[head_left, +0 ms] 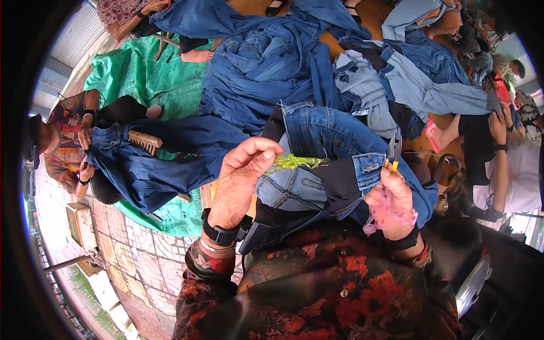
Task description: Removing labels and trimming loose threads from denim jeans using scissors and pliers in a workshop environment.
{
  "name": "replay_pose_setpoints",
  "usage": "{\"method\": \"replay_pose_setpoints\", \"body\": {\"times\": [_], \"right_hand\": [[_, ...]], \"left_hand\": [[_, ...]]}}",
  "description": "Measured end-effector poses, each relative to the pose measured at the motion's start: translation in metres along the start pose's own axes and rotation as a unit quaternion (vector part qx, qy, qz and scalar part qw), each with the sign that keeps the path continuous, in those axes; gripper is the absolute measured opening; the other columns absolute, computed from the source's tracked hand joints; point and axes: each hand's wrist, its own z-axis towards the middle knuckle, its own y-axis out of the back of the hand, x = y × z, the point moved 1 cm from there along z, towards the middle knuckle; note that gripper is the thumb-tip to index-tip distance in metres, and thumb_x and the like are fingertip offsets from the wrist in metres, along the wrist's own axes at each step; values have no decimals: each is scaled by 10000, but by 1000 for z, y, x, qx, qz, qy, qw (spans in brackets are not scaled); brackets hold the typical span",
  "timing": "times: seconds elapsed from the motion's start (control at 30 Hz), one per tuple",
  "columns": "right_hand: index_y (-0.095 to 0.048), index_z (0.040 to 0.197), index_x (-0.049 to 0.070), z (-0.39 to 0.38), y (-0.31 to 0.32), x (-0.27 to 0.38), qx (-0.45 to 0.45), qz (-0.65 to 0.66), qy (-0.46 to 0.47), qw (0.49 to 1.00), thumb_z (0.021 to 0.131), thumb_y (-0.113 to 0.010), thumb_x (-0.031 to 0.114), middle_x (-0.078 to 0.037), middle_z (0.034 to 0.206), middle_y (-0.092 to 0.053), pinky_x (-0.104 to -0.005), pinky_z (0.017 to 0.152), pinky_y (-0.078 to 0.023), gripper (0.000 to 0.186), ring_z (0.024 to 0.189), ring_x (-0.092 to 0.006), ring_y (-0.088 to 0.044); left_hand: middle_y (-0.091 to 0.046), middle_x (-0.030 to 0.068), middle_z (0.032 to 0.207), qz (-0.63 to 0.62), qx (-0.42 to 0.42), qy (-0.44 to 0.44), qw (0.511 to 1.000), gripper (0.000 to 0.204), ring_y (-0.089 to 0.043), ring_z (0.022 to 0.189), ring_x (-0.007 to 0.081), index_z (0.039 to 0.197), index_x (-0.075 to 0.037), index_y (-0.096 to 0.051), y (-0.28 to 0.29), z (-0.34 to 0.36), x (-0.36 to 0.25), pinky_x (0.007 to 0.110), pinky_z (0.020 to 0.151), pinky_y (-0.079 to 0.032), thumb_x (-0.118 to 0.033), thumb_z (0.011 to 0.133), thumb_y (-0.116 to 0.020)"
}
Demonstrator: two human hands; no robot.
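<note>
Raised over my lap, my left hand (pixel 237 178) pinches a small bunch of bright yellow-green strands (pixel 297 162) between thumb and fingertips. My right hand (pixel 395 199) is closed on small snips (pixel 393 152) with a yellow handle, their metal blades pointing up and away from me. Against the same hand lies the buttonholed waistband end (pixel 369 168) of a pair of blue jeans (pixel 328 133), which are spread over my lap with dark pocket cloth showing. A scrap of pink netting (pixel 391 212) hangs around my right palm and wrist.
A big heap of blue jeans (pixel 266 68) lies ahead, with paler jeans (pixel 368 85) to its right. At left, a person (pixel 73 141) holds jeans near a wooden rack (pixel 144 141). Other people sit at right and at the far side. A green tarp (pixel 144 73) covers part of the floor.
</note>
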Motion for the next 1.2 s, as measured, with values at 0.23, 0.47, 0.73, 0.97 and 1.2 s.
{"method": "replay_pose_setpoints", "body": {"times": [0.23, 0.47, 0.73, 0.97, 1.2], "right_hand": [[-540, 908, 132, -5, 11, 3, -8, 12, -21, 1000, 831, -610, 143, 80, 581, -366, -218, 456, -265, 105, 451, -46, -318], [-523, 851, 139, -6, 13, 2, 1, 16, -20, 1000, 826, -610, 130, 73, 588, -362, -236, 460, -260, 91, 457, -56, -311], [-515, 818, 73, -23, -3, 0, 52, -107, 37, 992, 780, -626, 92, 10, 629, -451, -252, 450, -276, 119, 492, -82, -381], [-560, 909, 4, -36, -39, -2, 356, -472, 105, 799, 794, -621, 35, -51, 798, -564, -246, 594, -417, 134, 685, -129, -558], [-557, 861, 21, -27, -50, -6, 243, -470, 88, 844, 815, -629, 72, 7, 610, -508, -233, 497, -391, 99, 566, -36, -480]], "left_hand": [[-613, -8, 875, 25, -33, -5, 999, 106, -530, 818, 64, 943, -19, -607, 3, -10, 7, 203, 788, -395, -86, 871, -568], [-572, 4, 815, 38, -85, -134, 987, 81, -501, 769, 67, 879, 0, -591, -11, -18, -9, 203, 721, -387, -78, 857, -580], [-608, 73, 787, 225, 290, -57, 928, 177, -578, 710, 168, 892, 13, -600, -24, -36, -28, 274, 648, -443, -162, 880, -580], [-563, 113, 1081, -9, 125, 102, 987, 563, -541, 979, 179, 1175, 66, -488, -8, -49, -7, 295, 843, -428, -390, 859, -583], [-494, 45, 1199, 69, 130, 133, 980, 606, -419, 1120, 128, 1307, 2, -388, -17, -48, -17, 263, 954, -310, -135, 773, -640]]}}
